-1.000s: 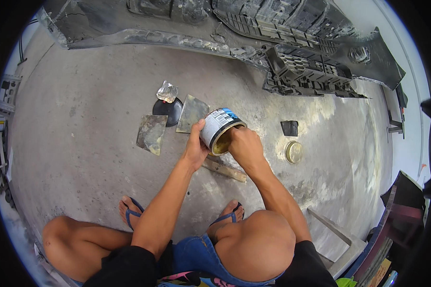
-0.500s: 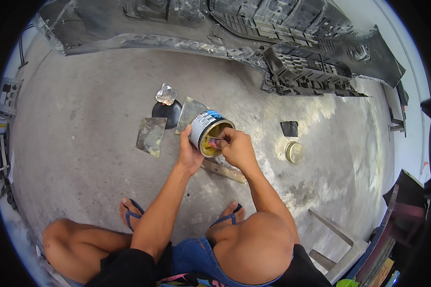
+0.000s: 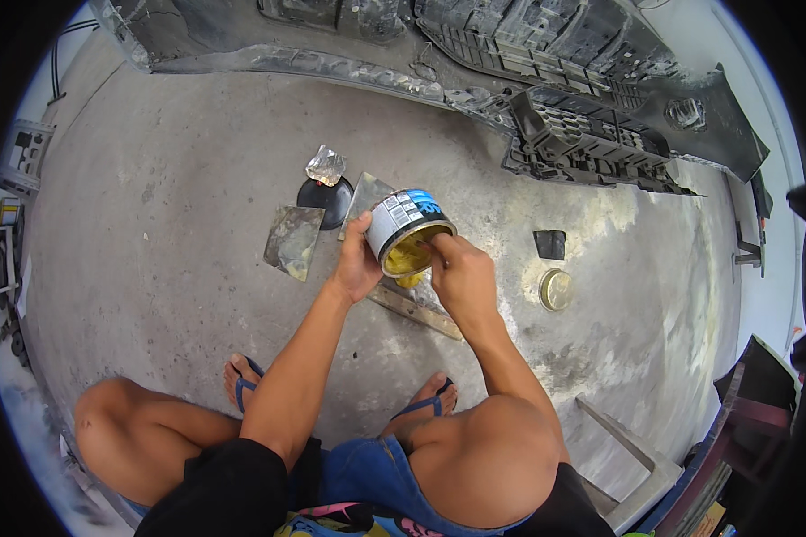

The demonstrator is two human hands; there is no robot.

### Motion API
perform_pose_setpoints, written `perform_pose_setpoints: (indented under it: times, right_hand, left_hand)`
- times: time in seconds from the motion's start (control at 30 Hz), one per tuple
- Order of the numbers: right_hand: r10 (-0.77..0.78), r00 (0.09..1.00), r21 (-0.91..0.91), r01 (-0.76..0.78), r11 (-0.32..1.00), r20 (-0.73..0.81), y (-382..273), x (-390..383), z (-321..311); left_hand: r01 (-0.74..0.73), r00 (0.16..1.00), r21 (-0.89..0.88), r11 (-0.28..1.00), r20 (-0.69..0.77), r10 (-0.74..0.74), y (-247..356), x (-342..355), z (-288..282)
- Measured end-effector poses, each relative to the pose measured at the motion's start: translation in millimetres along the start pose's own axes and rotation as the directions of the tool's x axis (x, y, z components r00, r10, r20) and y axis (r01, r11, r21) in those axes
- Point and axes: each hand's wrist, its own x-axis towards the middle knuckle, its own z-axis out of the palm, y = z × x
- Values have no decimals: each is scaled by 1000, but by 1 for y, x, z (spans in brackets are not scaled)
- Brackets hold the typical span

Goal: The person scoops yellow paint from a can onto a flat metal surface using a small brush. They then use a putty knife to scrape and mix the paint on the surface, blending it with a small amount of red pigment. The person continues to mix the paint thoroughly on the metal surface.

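Observation:
My left hand (image 3: pixel 356 264) grips the side of a tilted cylindrical can (image 3: pixel 398 217) with a pale and blue label. My right hand (image 3: pixel 459 275) reaches into its mouth with curled fingers around something mostly hidden, against yellow paste (image 3: pixel 407 253). Below the can, a yellow lump (image 3: pixel 409 281) lies on a flat piece over a wooden strip (image 3: pixel 418 315). Behind lie two thin stained sheets (image 3: pixel 292 243), a black disc (image 3: pixel 327 202) and crumpled foil (image 3: pixel 326 164). A round metal lid (image 3: pixel 556 290) and a small black square (image 3: pixel 549 244) lie to the right.
Large dark plastic car panels (image 3: pixel 591 116) span the back. A metal frame (image 3: pixel 20 166) stands by the left wall. My knees and sandalled feet are in the foreground; a pale angled frame (image 3: pixel 631 452) and stacked panels (image 3: pixel 748 412) stand at the lower right.
Half a second ago a small reddish-tipped object showed in my right fingers; it is mostly hidden now. The can has shifted within my hands, and the view has moved slightly.

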Motion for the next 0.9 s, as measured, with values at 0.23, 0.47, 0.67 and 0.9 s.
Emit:
perform_pose_setpoints:
  times: [0.23,0.47,0.67,0.9]
  right_hand:
    - [186,961,139,-216,966,203,6,0,15]
    - [513,759,639,-633,437,401,11,-5,29]
    - [494,723,840,-541,-31,484,10,-15,34]
    - [508,729,864,-499,-67,460,11,-12,8]
  left_hand:
    - [5,1000,60,998,-11,-4,-6,9,-4]
    - [82,996,105,991,-44,-77,-12,19,-10]
    - [45,996,13,999,-77,-44,-8,15,-6]
    - [53,998,-176,983,-35,-60,1,12,-1]
